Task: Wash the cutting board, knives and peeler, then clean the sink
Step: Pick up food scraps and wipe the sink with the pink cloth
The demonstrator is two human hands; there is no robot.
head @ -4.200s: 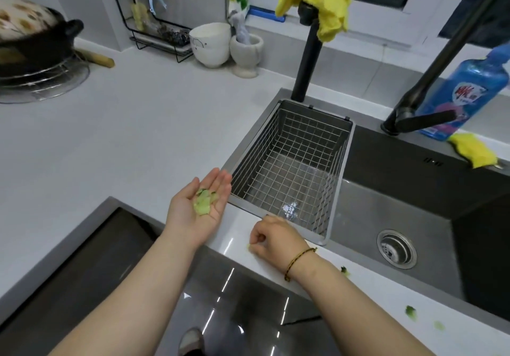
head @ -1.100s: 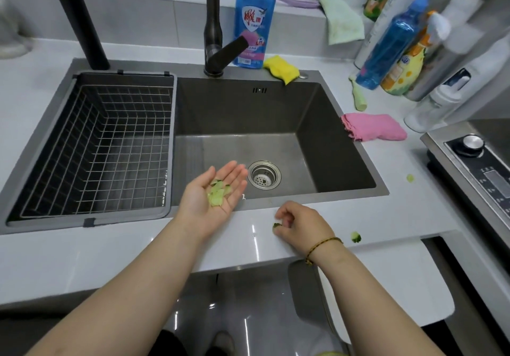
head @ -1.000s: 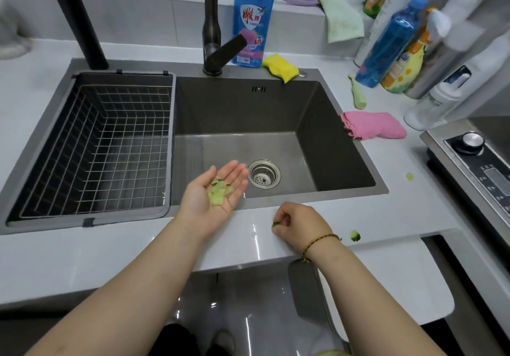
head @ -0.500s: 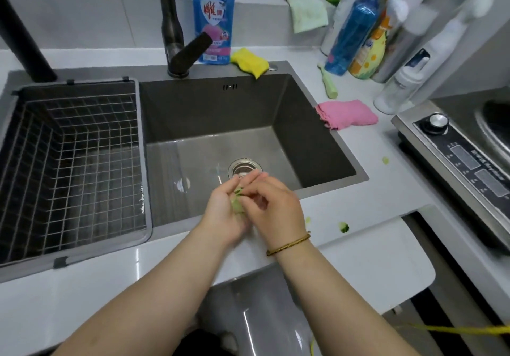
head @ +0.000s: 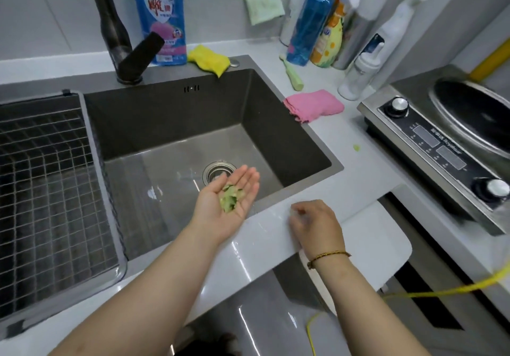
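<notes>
Hands apart again: left hand [head: 230,199] cups green scraps [head: 229,198] over sink [head: 171,123]; right hand [head: 314,224] pinches at bench [head: 358,168] front edge; sink-cleaning continues.

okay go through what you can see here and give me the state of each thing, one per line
Left hand: palm up, open, cupping green scraps.
Right hand: fingers curled on the counter edge; whether it pinches a scrap is unclear.
Sink: empty, wet, drain strainer seated.
Faucet: off.
Wire basket: empty.
Pink cloth: crumpled on the counter.
</notes>
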